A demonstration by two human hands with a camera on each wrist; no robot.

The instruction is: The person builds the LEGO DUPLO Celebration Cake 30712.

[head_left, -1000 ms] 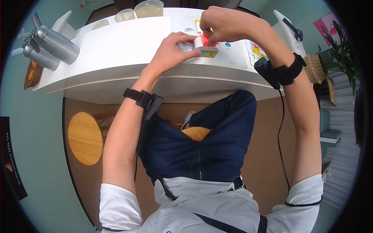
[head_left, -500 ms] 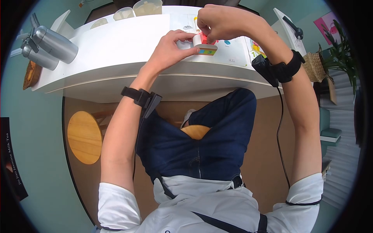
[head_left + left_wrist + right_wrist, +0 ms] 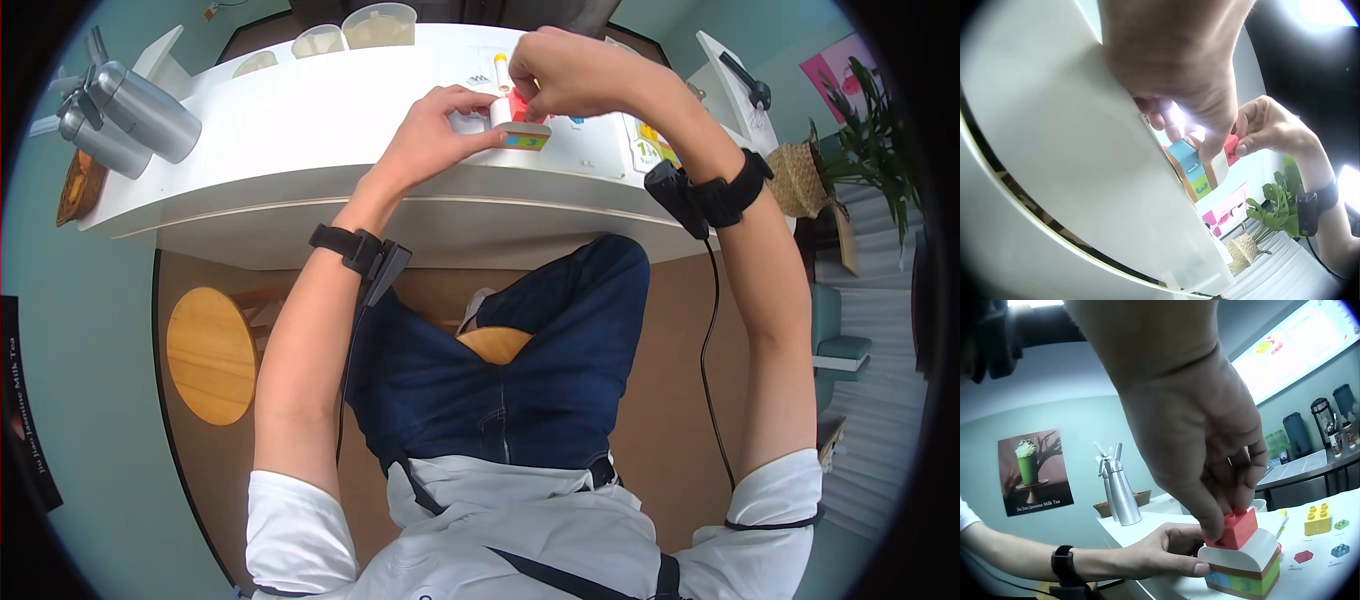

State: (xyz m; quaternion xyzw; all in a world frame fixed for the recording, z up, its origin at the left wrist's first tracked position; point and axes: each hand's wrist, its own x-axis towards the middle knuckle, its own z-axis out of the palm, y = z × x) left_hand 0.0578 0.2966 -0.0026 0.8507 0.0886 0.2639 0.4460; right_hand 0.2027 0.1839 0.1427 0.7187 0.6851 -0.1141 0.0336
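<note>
A small stack of toy building blocks stands at the table's near edge. Its base shows a blue block (image 3: 1187, 159) numbered 1 and a green block (image 3: 1249, 584) numbered 3, over a thin brown layer. Above them sits a white round-topped block (image 3: 1250, 553). My left hand (image 3: 436, 128) holds the stack from the left, thumb along its near side and fingers behind. From above, my right hand (image 3: 570, 75) pinches a red brick (image 3: 1239, 530) on top of the white block, thumb on one side and fingers on the other.
A printed sheet (image 3: 595, 160) with brick pictures lies under the stack. A white tube with a yellow cap (image 3: 501, 72) stands behind it. Clear plastic tubs (image 3: 380, 28) line the back edge, and metal dispensers (image 3: 150, 115) stand at the left. A wooden stool (image 3: 212, 355) is below left.
Both hands keep their hold on the stack and the red brick. The head view has shifted a little, with the stack slightly further left in it.
</note>
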